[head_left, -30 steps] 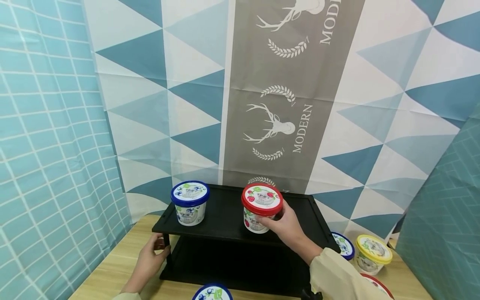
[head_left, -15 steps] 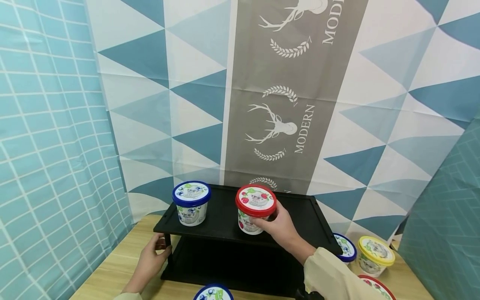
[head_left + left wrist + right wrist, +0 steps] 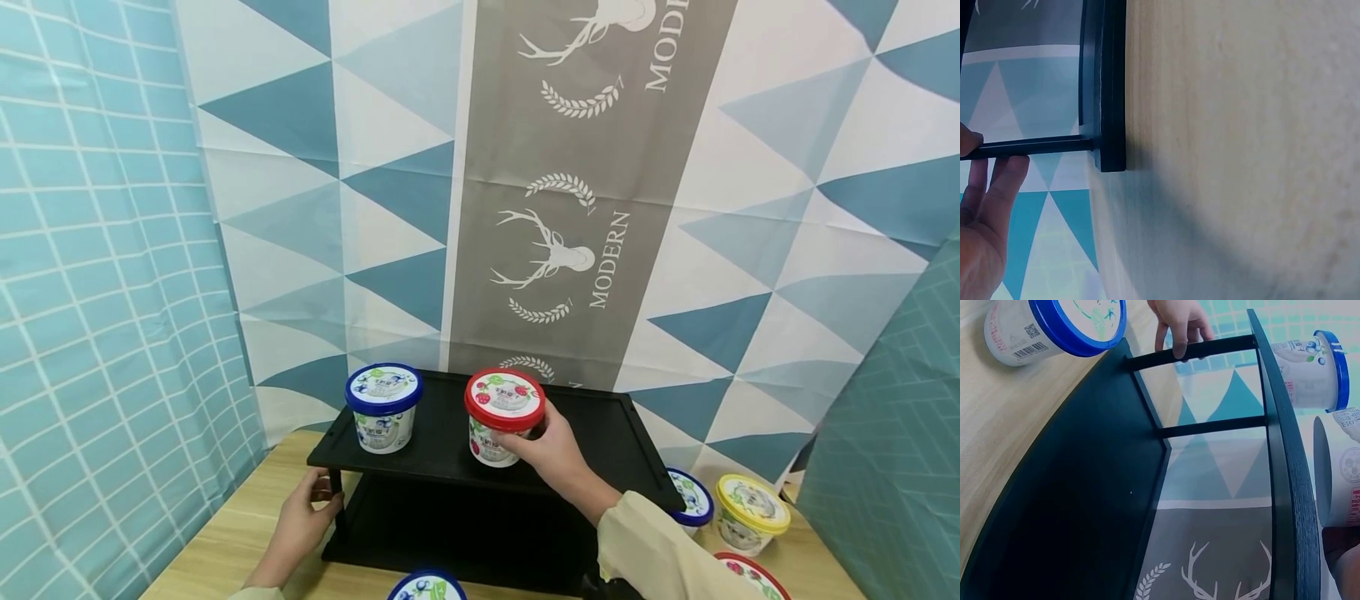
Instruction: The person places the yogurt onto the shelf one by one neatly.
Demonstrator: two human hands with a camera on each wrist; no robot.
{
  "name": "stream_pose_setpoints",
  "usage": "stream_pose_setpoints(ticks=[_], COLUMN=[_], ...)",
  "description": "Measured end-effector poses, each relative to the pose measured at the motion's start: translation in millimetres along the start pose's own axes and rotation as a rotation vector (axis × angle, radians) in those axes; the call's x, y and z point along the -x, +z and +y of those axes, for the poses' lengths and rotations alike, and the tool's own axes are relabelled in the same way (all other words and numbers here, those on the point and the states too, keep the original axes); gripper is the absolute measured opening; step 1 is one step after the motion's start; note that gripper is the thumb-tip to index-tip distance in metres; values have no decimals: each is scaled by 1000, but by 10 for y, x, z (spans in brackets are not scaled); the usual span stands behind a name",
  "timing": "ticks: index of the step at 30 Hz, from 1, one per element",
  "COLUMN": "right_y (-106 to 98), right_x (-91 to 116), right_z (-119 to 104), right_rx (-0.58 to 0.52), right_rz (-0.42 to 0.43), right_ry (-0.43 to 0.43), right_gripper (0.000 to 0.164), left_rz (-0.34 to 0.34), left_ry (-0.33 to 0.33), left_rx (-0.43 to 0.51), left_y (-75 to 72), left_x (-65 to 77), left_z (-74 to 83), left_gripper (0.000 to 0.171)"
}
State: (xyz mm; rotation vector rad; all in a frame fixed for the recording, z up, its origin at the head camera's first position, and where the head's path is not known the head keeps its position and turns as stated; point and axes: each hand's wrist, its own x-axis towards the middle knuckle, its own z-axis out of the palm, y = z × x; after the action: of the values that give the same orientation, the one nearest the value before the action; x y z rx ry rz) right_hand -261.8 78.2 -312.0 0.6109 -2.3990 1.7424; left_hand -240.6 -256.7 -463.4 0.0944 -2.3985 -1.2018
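My right hand (image 3: 557, 452) grips a red-lidded tub (image 3: 506, 402) with strawberry pictures, thumb at the front and the other fingers hidden behind. The tub is close over the top board of a black two-tier rack (image 3: 441, 433); its bottom shows in the right wrist view beside the board's edge. On the same board's left end stands a blue-lidded tub (image 3: 383, 410) with blueberry pictures. My left hand (image 3: 296, 518) holds the rack's front left post (image 3: 1041, 146), between thumb and fingertips in the left wrist view.
The rack stands on a wooden table (image 3: 232, 508) against a patterned wall. At its front is another blue-lidded tub (image 3: 1047, 331). To the right are a blue-lidded tub (image 3: 693, 498), a yellow-lidded tub (image 3: 752, 515) and a red lid (image 3: 753, 575), partly cut off.
My right hand has carried the red-lidded tub leftward over the top board, closer to the blue-lidded one. The left hand has kept its hold on the post.
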Motion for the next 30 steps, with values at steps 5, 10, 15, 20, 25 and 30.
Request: stream_pose_setpoints(ticks=[5,10,15,20,25,30], right_y=[22,58,106,142,163,174], right_x=[14,1,-51,-80,-99,-126], right_z=[-71,-73,-6,17,15,-6], right_rx=[-7,-11,-24,-56,-72,-69], right_rz=[-13,-26,-35,-42,-45,-50], right_ry=[13,8,-21,-40,-41,-27], right_gripper=[64,65,65,66,67,67], left_rz=[-1,-2,1,8,21,6], left_ry=[3,2,6,7,12,7], left_rx=[5,5,9,9,9,15], left_y=[-1,2,3,6,5,-8], left_x=[8,12,5,1,13,18], left_z=[2,-6,-12,-9,7,25], left_gripper=[30,30,30,30,30,30])
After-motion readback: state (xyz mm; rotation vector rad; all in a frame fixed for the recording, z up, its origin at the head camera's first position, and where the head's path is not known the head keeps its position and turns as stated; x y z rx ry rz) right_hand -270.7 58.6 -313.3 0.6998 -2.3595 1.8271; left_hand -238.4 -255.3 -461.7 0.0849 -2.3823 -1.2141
